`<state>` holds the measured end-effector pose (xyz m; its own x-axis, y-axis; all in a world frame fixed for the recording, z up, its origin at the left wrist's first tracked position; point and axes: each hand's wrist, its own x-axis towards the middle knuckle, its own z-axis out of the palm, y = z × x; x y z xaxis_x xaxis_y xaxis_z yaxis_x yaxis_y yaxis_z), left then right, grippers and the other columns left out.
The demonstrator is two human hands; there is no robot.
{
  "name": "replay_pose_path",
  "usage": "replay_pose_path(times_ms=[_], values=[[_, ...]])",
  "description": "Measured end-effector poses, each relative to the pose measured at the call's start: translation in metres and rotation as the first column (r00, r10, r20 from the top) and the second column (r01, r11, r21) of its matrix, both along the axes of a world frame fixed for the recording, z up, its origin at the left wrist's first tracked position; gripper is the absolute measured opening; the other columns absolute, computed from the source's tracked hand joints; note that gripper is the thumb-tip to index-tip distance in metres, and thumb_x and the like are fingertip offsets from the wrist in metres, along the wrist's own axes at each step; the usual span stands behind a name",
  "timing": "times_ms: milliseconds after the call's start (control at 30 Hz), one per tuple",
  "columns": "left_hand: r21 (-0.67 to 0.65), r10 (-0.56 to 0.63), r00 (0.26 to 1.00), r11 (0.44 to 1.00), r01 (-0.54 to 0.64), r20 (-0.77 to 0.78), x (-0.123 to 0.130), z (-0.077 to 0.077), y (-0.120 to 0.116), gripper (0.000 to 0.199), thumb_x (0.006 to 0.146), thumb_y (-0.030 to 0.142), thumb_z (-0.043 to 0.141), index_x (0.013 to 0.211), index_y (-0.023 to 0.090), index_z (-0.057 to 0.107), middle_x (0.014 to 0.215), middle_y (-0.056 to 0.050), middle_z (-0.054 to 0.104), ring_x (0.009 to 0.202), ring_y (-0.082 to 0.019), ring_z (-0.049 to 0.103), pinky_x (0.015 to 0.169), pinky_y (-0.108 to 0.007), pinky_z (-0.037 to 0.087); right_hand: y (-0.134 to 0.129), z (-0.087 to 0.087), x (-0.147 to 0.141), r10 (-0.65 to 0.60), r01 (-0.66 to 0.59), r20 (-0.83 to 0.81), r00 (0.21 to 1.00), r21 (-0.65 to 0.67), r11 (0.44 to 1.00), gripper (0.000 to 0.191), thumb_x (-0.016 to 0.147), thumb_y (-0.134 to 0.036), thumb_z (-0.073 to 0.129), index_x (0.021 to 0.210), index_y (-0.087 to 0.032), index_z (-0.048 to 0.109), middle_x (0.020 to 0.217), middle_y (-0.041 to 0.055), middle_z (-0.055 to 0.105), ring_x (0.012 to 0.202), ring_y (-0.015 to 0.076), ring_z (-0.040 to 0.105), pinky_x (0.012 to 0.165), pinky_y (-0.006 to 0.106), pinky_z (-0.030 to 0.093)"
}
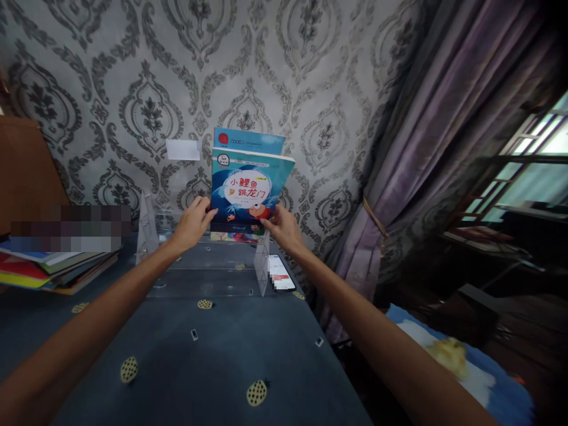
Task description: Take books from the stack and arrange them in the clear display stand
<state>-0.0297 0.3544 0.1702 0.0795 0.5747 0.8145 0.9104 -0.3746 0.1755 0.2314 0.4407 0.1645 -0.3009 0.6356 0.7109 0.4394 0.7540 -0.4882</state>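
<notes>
A blue picture book (244, 192) with a red fish on its cover is held upright between my two hands. My left hand (194, 222) grips its lower left edge, and my right hand (286, 228) has the lower right corner. Behind it, the top of another blue book (255, 141) sticks up. A strip of a colourful cover shows under the held book. Below my hands stands a clear plastic tiered rack (199, 278) with triangular side panels. How far the books rest on the rack is hidden by the front book.
A phone (281, 273) lies beside the rack's right side. Books are stacked (66, 269) at the left, near a brown board (29, 177). The table (177, 378) has a dark pineapple-print cover and ends at the right, by a tied curtain (359, 272). Patterned wallpaper stands behind.
</notes>
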Motion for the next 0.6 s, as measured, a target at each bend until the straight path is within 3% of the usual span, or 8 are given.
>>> replay_pose_path(times_ms=[233, 433, 600], values=[[-0.204, 0.169, 0.976, 0.959, -0.196, -0.139, 0.003, 0.002, -0.012, 0.015, 0.101, 0.029, 0.044, 0.092, 0.019, 0.051, 0.096, -0.008, 0.061, 0.089, -0.024, 0.060, 0.073, -0.031, 0.042, 0.001, -0.013, -0.007, -0.103, 0.104, -0.050, 0.993, 0.014, 0.994, 0.022, 0.075, -0.027, 0.063, 0.095, -0.018, 0.059, 0.088, 0.0069, 0.062, 0.076, 0.0219, 0.058, 0.076, 0.039, 0.049], [-0.209, 0.196, 0.973, 0.953, -0.218, -0.119, 0.005, 0.005, -0.014, 0.014, 0.101, 0.028, 0.044, 0.094, 0.020, 0.052, 0.095, -0.008, 0.066, 0.089, -0.025, 0.064, 0.072, -0.031, 0.043, -0.002, -0.017, -0.013, -0.115, 0.119, -0.122, 0.986, 0.021, 0.993, 0.032, 0.079, -0.027, 0.057, 0.109, -0.016, 0.057, 0.092, 0.0084, 0.064, 0.072, 0.0204, 0.060, 0.069, 0.036, 0.051], [-0.208, 0.235, 0.970, 0.948, -0.242, -0.055, 0.007, 0.014, -0.012, 0.019, 0.103, 0.031, 0.040, 0.115, 0.018, 0.047, 0.089, -0.008, 0.070, 0.083, -0.026, 0.069, 0.069, -0.032, 0.045, 0.001, -0.010, -0.018, -0.144, 0.155, -0.179, 0.973, 0.051, 0.987, 0.041, 0.082, -0.033, 0.056, 0.120, -0.015, 0.056, 0.099, 0.0106, 0.065, 0.075, 0.0209, 0.060, 0.074, 0.037, 0.052]])
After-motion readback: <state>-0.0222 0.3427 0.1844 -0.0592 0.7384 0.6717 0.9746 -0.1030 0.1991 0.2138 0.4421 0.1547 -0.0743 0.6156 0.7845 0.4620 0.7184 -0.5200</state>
